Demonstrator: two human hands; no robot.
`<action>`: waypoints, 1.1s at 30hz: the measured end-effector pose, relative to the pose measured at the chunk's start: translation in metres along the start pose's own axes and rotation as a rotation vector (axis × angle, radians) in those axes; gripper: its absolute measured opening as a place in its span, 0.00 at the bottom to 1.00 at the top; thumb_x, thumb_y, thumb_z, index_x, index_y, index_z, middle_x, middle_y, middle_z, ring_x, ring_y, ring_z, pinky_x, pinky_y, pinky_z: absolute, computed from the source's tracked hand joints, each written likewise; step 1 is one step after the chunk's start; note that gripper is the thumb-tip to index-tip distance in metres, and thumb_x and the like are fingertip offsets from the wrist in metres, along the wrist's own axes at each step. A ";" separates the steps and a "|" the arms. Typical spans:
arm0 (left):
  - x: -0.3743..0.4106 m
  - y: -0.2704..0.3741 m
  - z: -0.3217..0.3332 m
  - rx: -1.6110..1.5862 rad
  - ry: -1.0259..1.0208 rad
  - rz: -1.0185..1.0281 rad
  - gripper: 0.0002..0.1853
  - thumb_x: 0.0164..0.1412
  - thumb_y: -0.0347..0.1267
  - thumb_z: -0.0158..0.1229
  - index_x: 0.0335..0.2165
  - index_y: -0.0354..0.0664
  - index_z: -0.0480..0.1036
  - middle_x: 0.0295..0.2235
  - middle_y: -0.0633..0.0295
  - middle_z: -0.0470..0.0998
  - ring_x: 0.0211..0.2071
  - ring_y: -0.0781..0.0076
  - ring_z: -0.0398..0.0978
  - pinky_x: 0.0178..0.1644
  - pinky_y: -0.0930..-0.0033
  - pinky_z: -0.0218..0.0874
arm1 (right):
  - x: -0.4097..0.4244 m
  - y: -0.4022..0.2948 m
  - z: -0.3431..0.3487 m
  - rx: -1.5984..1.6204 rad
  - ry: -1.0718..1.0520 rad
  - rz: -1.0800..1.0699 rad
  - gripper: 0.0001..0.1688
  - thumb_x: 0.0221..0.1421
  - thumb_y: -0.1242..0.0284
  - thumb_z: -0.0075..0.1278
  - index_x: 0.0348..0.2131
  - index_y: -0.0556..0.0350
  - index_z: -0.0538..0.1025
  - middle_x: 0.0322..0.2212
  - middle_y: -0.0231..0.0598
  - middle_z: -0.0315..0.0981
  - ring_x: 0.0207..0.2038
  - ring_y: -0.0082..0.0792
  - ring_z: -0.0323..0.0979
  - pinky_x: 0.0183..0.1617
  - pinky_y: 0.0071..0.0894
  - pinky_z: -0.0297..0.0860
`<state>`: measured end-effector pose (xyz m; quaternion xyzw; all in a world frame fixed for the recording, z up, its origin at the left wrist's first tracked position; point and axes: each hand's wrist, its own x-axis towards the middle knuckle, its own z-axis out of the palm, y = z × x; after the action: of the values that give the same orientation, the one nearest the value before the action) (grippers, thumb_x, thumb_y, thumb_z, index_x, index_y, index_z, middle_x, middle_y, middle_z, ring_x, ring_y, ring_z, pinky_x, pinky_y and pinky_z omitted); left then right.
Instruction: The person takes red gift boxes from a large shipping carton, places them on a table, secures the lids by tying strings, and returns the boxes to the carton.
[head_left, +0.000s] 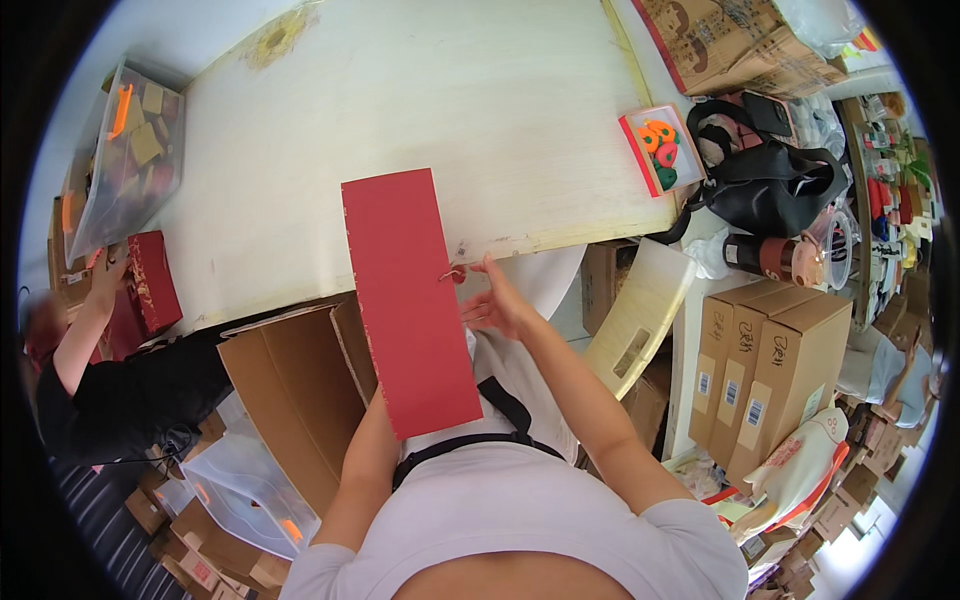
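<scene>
A long red cardboard box (412, 300) is held up over the table's near edge and my lap, its plain face towards me. Gold-patterned trim shows along its left side. My left forearm (373, 439) runs beneath the box, and the hand on it is hidden behind the box that it holds. Beside the right edge is my right hand (501, 304), fingers spread and holding nothing. Its fingertips are close to a small red ribbon or cord (454, 274) at that edge; whether they touch is unclear.
A white table (450, 97) spreads ahead, bearing a small tray of colourful pieces (628, 150). To the left, a co-worker's arm (94, 315) reaches to another red box (155, 281) near a clear bin (135, 157). An open carton (292, 397) stands left; cartons (772, 375), a black bag (772, 187) and a bottle (772, 257) stand right.
</scene>
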<state>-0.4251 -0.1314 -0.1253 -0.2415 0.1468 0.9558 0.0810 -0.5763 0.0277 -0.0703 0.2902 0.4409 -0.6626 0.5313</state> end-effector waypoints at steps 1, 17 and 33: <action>0.001 0.000 0.001 -0.001 -0.004 -0.006 0.33 0.51 0.48 0.53 0.50 0.40 0.63 0.45 0.57 0.72 0.42 0.62 0.73 0.46 0.61 0.66 | 0.000 0.004 0.007 0.109 -0.058 0.008 0.24 0.57 0.51 0.39 0.40 0.52 0.65 0.33 0.40 0.70 0.34 0.30 0.70 0.37 0.32 0.66; 0.072 0.025 0.009 0.007 -0.114 -0.136 0.31 0.54 0.50 0.50 0.50 0.41 0.63 0.45 0.59 0.72 0.41 0.64 0.73 0.44 0.63 0.66 | -0.036 -0.013 0.090 -0.091 0.049 -1.024 0.02 0.55 0.78 0.48 0.30 0.58 0.69 0.26 0.28 0.66 0.27 0.16 0.62 0.32 0.15 0.59; 0.064 0.028 -0.058 0.234 0.154 -0.405 0.31 0.57 0.52 0.47 0.50 0.41 0.63 0.45 0.61 0.72 0.41 0.66 0.73 0.43 0.64 0.66 | -0.050 -0.044 0.084 -0.876 0.251 -1.412 0.07 0.43 0.82 0.58 0.24 0.58 0.73 0.20 0.30 0.62 0.16 0.17 0.56 0.18 0.16 0.54</action>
<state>-0.4618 -0.1707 -0.1983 -0.3271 0.2109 0.8752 0.2872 -0.5977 -0.0224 0.0216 -0.2148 0.7923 -0.5710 0.0035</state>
